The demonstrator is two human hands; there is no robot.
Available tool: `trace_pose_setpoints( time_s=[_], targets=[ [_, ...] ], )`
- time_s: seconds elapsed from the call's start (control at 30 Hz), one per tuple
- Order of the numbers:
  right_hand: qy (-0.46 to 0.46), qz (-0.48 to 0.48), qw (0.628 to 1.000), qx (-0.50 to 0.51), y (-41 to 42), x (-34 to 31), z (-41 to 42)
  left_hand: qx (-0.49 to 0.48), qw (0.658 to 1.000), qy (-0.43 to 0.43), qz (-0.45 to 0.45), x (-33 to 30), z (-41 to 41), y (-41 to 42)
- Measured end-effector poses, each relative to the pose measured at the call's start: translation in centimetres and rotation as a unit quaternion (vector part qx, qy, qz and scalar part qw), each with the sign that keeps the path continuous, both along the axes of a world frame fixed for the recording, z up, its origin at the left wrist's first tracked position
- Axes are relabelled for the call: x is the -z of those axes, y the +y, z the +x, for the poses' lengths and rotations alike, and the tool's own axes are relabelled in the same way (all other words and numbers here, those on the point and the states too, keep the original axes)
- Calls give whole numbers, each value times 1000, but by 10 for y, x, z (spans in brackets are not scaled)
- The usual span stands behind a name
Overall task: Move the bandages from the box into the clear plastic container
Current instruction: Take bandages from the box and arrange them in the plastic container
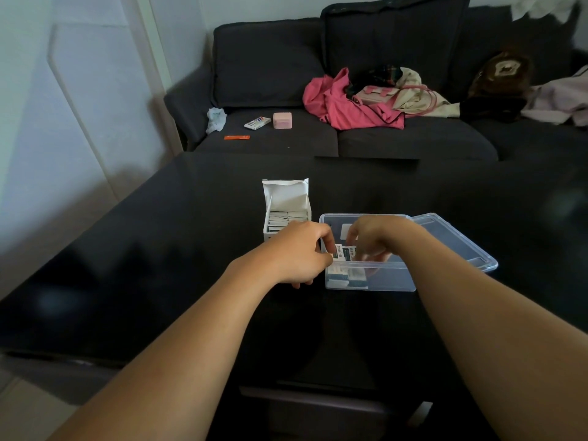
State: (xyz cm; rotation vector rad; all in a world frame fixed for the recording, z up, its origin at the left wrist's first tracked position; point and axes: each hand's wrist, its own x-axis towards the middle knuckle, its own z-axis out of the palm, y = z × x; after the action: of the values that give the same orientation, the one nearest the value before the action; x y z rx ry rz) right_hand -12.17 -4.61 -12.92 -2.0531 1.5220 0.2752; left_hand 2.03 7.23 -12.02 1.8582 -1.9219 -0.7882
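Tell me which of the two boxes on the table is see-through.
The clear plastic container, on the right where both hands work. The other, the white cardboard box to its left, is opaque with its flap open.

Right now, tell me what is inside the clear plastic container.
The clear plastic container holds wrapped bandages stacked at its left end. Both hands, left and right, pinch more bandages above them. The right hand covers the middle; what lies beneath is hidden.

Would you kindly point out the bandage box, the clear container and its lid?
bandage box (286,198), head view, inner back wall.
clear container (391,280), head view, bare front wall.
lid (458,246), head view, flat top.
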Motion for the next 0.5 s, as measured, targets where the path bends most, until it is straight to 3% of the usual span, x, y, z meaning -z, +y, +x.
trace_pose_setpoints(
  time_s=[0.33, 0.4, 0.5],
  targets=[
    [-22, -3, 1000, 4, 4, -21, -5, -15, 1000, 20, -14, -9, 7, 5],
    [-95, -22, 995, -6, 3, -34, -5, -52, 992, 58, -104, -16, 17, 6],
    [-262, -152, 950, -77, 11, -53, 8, -194, 930, 89, -299, -23, 47, 1]
  ],
)
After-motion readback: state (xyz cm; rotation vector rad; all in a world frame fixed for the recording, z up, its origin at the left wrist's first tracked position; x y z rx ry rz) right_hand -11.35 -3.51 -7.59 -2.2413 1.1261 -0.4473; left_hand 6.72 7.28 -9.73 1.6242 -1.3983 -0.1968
